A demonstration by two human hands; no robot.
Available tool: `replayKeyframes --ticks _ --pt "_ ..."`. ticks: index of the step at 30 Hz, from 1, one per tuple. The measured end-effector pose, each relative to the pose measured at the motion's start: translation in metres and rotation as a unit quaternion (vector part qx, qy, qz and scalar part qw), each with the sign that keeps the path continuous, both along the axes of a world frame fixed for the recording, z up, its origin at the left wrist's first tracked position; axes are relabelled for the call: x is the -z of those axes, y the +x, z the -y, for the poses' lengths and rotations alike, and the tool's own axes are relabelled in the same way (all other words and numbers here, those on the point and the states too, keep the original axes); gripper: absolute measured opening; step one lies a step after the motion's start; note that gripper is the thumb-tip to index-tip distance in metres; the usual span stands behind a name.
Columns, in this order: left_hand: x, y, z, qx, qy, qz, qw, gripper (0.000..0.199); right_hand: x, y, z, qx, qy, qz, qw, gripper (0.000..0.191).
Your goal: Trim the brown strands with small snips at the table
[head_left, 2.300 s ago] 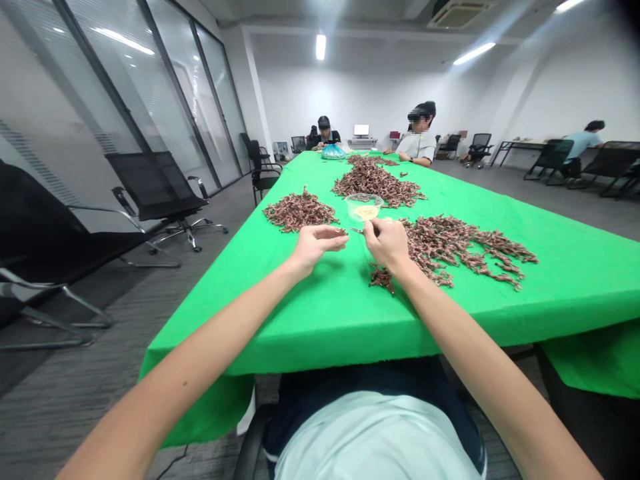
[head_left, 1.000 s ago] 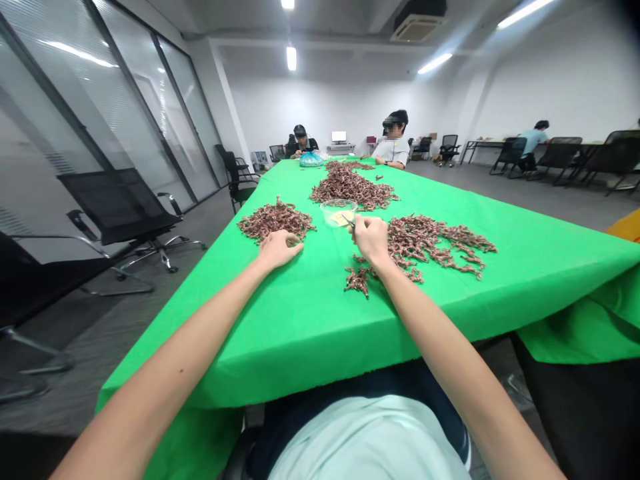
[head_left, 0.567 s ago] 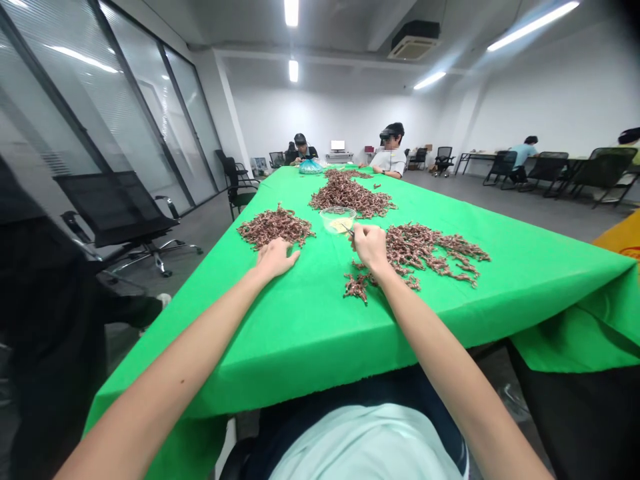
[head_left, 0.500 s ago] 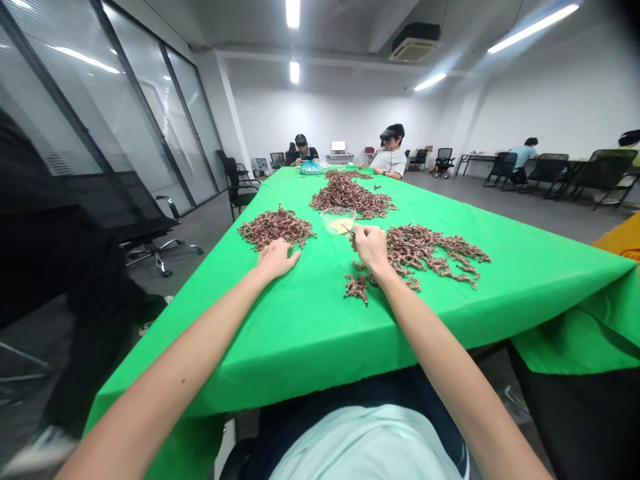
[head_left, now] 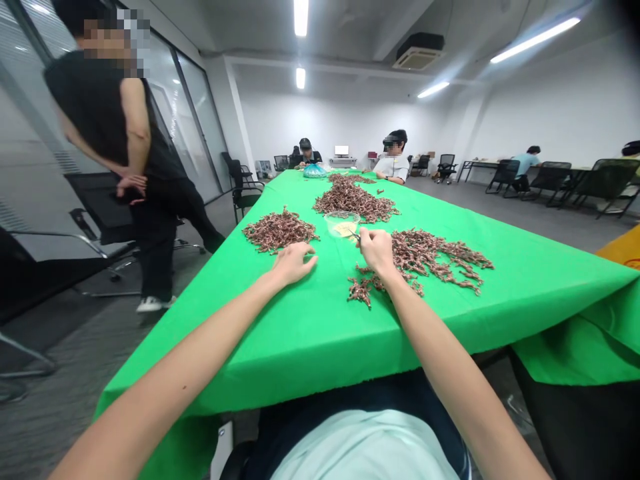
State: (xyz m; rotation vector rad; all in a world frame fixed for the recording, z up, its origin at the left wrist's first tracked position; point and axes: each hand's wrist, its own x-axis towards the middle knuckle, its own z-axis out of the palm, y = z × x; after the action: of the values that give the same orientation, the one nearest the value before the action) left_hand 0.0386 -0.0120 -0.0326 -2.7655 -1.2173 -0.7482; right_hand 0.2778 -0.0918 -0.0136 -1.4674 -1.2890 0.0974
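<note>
My right hand (head_left: 376, 251) is closed around a pair of slim dark tweezers (head_left: 354, 234), whose tips point at a clear plastic bowl (head_left: 342, 219). Pale yellowish bits (head_left: 345, 230) lie in the bottom of that bowl. My left hand (head_left: 295, 262) rests low over the cloth with its thumb apart from the curved fingers, and nothing shows in it. Just beyond it lies a heap of brown, twisted, dried-looking pieces (head_left: 280, 231). A wider, scattered heap of the same pieces (head_left: 425, 252) spreads beside and behind my right hand, with a small clump (head_left: 360, 291) nearer me.
A green cloth (head_left: 300, 320) covers the long table. Farther back are a larger brown heap (head_left: 355, 202) and a blue plastic bag (head_left: 315, 171). Two people sit at the far end. Another person (head_left: 120, 133) stands at the left among black chairs (head_left: 100, 207).
My left hand has shifted right, slightly away from the left heap. My right hand stays by the bowl with the tweezers. The person at the left has come more fully into view.
</note>
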Motion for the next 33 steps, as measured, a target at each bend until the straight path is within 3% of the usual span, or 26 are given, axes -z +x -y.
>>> replayKeyframes --ticks 6,12,16,25,33 --pt "-0.001 0.018 0.025 0.137 0.003 -0.059 0.989 0.054 0.002 0.001 -0.002 -0.002 -0.003 -0.002 1.000 0.049" --pt "-0.009 0.024 0.049 0.239 -0.088 -0.097 0.962 0.070 0.002 0.002 -0.001 -0.004 0.001 -0.018 1.000 0.052" --pt "-0.014 0.033 0.070 0.294 -0.110 -0.091 0.945 0.075 0.002 0.003 -0.001 0.003 0.014 -0.012 1.000 0.050" --pt "-0.010 0.040 0.070 0.318 -0.089 -0.038 0.943 0.037 -0.001 0.000 0.004 0.002 0.020 -0.022 1.000 0.049" --pt "-0.017 0.038 0.068 0.268 -0.115 -0.016 0.956 0.049 -0.001 0.001 0.004 0.004 0.023 -0.017 1.000 0.049"
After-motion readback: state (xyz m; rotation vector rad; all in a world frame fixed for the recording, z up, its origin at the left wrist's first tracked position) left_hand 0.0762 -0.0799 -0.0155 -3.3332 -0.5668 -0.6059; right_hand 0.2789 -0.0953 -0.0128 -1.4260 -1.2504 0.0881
